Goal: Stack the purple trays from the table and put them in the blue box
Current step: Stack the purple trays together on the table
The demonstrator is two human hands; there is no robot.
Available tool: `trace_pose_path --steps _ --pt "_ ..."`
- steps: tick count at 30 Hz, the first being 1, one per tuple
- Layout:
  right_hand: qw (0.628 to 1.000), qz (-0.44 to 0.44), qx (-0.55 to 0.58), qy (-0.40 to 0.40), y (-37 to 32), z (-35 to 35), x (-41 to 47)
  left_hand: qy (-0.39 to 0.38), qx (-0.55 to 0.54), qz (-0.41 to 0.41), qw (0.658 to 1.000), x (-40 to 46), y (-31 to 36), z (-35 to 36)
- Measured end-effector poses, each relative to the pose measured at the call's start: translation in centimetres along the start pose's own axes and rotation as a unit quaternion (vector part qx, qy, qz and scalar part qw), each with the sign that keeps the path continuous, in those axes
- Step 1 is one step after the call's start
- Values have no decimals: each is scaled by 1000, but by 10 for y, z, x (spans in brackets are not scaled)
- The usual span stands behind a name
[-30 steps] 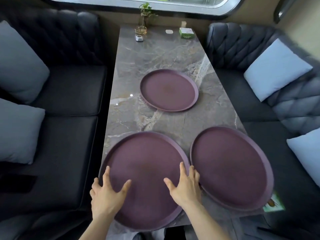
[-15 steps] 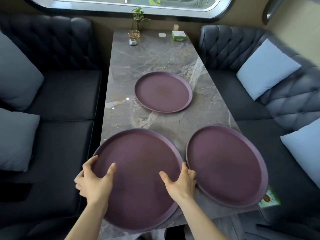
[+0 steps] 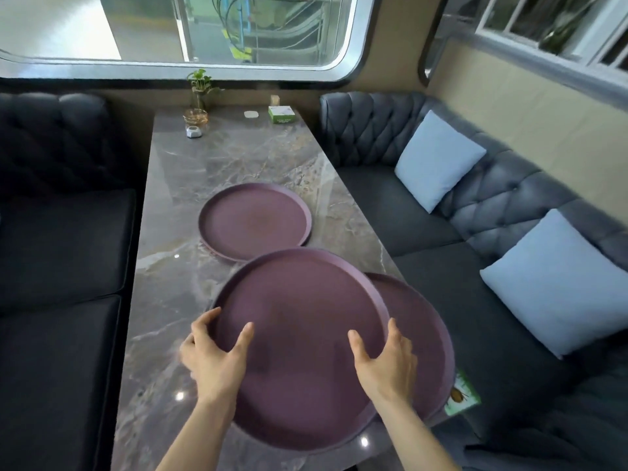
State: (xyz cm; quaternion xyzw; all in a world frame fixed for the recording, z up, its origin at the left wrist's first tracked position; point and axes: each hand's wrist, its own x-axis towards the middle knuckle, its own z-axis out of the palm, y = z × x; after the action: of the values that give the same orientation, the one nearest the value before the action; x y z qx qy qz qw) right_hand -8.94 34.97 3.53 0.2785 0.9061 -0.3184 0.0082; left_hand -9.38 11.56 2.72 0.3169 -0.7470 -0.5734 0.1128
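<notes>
Three round purple trays are on or over the grey marble table (image 3: 176, 300). I hold the nearest purple tray (image 3: 299, 334) lifted above the table, my left hand (image 3: 214, 355) gripping its left rim and my right hand (image 3: 384, 362) gripping its right rim. It partly covers a second purple tray (image 3: 424, 334) lying at the table's right edge. A third, smaller-looking purple tray (image 3: 255, 222) rests flat farther back in the middle. No blue box is in view.
Dark tufted sofas flank the table, with pale blue cushions (image 3: 438, 158) on the right one. At the far end stand a small plant in a glass (image 3: 197, 107), a green box (image 3: 281, 114) and small items. A green card (image 3: 462, 396) lies by the right tray.
Both hands closed on the near tray's rims, lifted it off the table and carried it right, over the right tray. The camera tilted up and shifted right.
</notes>
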Motion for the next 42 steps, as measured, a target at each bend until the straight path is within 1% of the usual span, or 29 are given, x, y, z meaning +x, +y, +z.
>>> trace_pose_path --steps 4,9,13,15,19,23,25,27,29,34,37,42 --pt "999 34 -34 23 37 -36 37 -51 12 -11 999 -21 3 60" --pt "997 75 -32 10 79 -60 82 -83 46 -46 994 -49 -6 124" --pt "995 86 -38 -14 105 -64 114 -88 65 -73 991 -63 -16 163" --pt "994 91 -47 -30 114 -62 128 -77 104 -87 988 -66 -19 177" --pt "994 87 -39 -57 128 -56 150 -53 204 -96 973 -70 -25 194" --pt "995 75 -22 -69 136 -54 165 -38 325 -67 942 -69 -30 192" --pt "994 81 -23 -72 139 -56 171 -64 340 -43 937 -63 -30 190" --pt "993 82 -54 -72 143 -56 174 -104 336 -27 936 -60 -28 190" --pt "991 77 -87 -64 146 -57 178 -119 360 -24 925 -59 -27 193" --pt "989 97 -92 -62 151 -63 201 -57 392 -30 918 -47 -33 198" --pt "989 91 -104 -52 150 -61 207 -22 370 -54 927 -35 -32 202" --pt "989 44 -137 -28 145 -53 209 23 314 -90 945 -21 -32 207"
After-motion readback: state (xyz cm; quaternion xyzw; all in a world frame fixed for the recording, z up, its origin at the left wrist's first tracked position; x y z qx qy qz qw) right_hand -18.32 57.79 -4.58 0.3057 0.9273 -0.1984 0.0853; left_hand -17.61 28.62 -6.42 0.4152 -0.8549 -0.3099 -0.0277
